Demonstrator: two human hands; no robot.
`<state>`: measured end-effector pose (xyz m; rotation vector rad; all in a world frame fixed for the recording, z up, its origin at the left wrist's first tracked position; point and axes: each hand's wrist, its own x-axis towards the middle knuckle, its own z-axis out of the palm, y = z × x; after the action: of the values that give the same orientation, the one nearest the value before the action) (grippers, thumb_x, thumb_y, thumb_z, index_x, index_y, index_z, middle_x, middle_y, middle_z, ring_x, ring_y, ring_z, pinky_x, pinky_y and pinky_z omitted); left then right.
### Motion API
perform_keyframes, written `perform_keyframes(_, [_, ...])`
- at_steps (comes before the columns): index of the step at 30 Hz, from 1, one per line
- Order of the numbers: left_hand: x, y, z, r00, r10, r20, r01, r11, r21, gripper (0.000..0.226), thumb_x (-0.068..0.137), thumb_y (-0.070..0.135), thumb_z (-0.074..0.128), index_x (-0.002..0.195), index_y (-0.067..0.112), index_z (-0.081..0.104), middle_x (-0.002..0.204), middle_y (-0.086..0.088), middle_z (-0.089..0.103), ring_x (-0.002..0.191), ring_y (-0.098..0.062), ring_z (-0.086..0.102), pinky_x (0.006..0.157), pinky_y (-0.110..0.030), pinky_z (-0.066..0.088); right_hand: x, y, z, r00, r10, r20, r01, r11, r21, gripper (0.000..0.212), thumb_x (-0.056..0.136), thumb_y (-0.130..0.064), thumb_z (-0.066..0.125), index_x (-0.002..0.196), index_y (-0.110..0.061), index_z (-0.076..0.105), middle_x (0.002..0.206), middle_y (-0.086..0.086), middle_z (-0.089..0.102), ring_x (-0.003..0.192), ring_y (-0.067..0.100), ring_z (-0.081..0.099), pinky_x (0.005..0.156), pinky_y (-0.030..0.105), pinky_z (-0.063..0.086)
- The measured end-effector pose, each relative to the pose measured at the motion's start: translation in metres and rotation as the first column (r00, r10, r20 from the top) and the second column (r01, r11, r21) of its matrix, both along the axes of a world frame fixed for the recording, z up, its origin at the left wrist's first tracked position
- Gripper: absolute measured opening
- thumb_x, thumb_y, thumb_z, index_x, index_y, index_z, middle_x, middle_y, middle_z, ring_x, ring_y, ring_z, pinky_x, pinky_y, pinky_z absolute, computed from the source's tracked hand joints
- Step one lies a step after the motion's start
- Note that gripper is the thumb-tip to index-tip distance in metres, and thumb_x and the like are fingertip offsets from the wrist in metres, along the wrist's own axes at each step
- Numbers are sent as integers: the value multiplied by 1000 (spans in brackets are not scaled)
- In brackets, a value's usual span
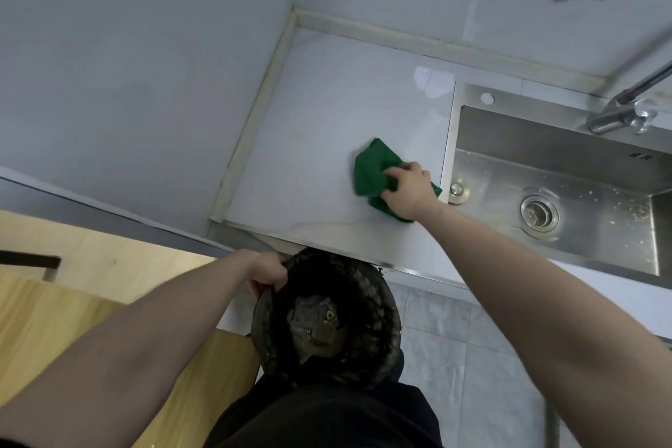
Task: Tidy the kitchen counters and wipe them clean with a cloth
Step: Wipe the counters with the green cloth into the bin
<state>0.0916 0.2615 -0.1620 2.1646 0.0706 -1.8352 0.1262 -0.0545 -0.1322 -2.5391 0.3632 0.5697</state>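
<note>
Right hand [407, 187] is bunched around the green cloth [374, 175], pressing it onto the pale bench [309, 127] just beside the sink [545, 164]. Left hand [267, 271] is closed on the rim of a black-lined bin [327, 320] held below the bench edge. Sweep too hard toward the front edge and crumbs could overshoot the bin onto the floor.

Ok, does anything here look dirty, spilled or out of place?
Yes. The sink floor is flecked with pale crumbs and droplets around the drain, thickest toward its right side. The counter under the green cloth looks clean.
</note>
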Motion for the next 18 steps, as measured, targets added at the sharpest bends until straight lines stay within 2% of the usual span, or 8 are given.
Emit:
perform_keyframes(2, [1,2,-3,1000,19,-12,-19,1000,2,59,74,3,58,132,12,55,119,-18,64,88,-38,75,62,-39,63,-13,8,-15,994,73,-85,-81,993,-92,59,88,-47,63,144,-38,48,152,12,30,136,38,29,112,48,35])
perform_keyframes(5, [2,3,-6,1000,16,-14,-16,1000,4,61,72,4,58,132,13,54,120,-19,62,88,-39,74,64,-41,64,-31,31,-23,991,124,-44,-128,986,-107,62,90,-53,60,148,-39,43,148,10,31,129,41,32,109,50,39])
perform_keyframes(9, [1,3,-5,999,32,-11,-32,999,8,62,75,4,58,135,15,53,124,-18,60,94,-39,72,68,-43,64,-61,72,-21,967,255,16,-255,967,-1,54,92,-41,61,142,-31,48,140,10,39,124,41,39,111,47,36])
perform_keyframes(13, [-1,2,1,1000,27,-3,-27,1000,6,63,77,5,58,138,17,52,126,-15,58,96,-37,72,70,-43,65,-88,90,-18,919,389,-57,-383,918,103,43,96,-34,57,138,-27,52,134,7,46,117,40,49,106,46,41])
perform_keyframes(16, [-2,3,1,999,45,-11,-44,999,3,63,78,3,57,139,16,52,126,-17,60,98,-39,71,75,-47,64,-91,79,-5,913,397,-91,-378,910,171,37,95,-32,57,131,-26,57,123,6,52,115,36,52,103,44,43])
perform_keyframes(18, [-2,4,0,999,48,-17,-48,999,6,65,74,4,58,139,12,53,124,-17,62,98,-39,72,76,-49,64,-91,65,11,934,353,-46,-338,920,200,31,94,-29,59,126,-26,60,113,4,52,110,32,54,100,39,44])
